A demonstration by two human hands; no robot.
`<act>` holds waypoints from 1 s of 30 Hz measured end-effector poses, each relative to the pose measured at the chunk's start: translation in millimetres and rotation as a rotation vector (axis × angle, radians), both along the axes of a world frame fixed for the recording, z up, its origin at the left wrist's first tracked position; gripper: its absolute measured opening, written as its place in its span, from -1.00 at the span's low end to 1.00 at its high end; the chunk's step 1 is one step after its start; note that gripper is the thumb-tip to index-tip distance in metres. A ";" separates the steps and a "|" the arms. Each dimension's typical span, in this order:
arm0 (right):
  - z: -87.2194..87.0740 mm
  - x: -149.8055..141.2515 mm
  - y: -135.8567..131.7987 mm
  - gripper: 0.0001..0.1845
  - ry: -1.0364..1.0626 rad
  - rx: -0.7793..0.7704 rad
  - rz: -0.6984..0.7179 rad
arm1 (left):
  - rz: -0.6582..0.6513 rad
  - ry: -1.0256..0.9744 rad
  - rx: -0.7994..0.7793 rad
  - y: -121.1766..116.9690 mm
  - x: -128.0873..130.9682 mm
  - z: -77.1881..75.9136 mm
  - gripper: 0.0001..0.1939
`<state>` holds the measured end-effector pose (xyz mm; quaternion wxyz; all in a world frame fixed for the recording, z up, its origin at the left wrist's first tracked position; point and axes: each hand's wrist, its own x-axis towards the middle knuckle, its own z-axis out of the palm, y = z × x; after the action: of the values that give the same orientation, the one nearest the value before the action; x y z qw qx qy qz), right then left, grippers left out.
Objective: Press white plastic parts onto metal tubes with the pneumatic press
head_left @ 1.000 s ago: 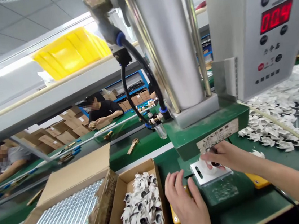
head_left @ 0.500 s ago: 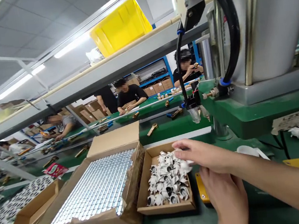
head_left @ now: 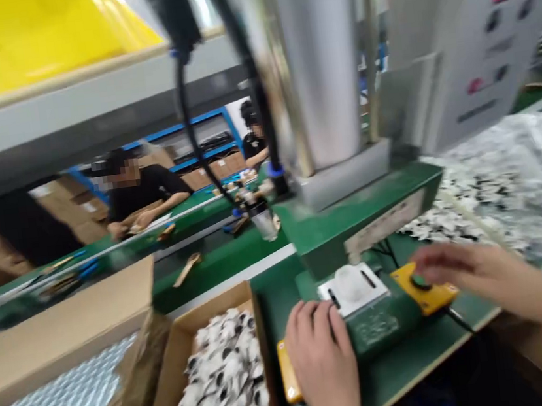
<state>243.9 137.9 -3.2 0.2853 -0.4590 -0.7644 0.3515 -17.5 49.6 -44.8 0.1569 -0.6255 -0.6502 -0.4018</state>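
My right hand [head_left: 462, 270] hovers with curled fingers over a green round button [head_left: 422, 282] on a yellow button pad [head_left: 425, 293], holding nothing. My left hand [head_left: 323, 361] rests on the green press base [head_left: 379, 324], next to a second yellow pad [head_left: 288, 372] that it partly hides. A white moulded part [head_left: 349, 279] sits on a white slotted plate [head_left: 337, 303] between my hands. The view is blurred.
The grey press cylinder [head_left: 320, 58] stands above the plate, beside its control panel [head_left: 473, 40]. White parts lie in a cardboard box [head_left: 223, 380] at lower left and piled on plastic sheeting [head_left: 478, 204] at right. Co-workers [head_left: 141, 192] sit across the bench.
My right hand has moved from above the box of parts to the yellow pad at the press. The view has swung right, back toward the press, and my left hand now rests on its base.
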 end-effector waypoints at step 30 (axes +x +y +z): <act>3.9 -84.8 9.0 -0.83 0.076 0.251 0.181 | 0.039 0.183 -0.001 0.6 -1.4 -6.1 -0.88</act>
<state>159.1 146.9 0.7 0.3364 -0.3351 -0.8293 0.2945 -18.9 50.2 -51.0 0.2231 -0.6471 -0.6452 -0.3395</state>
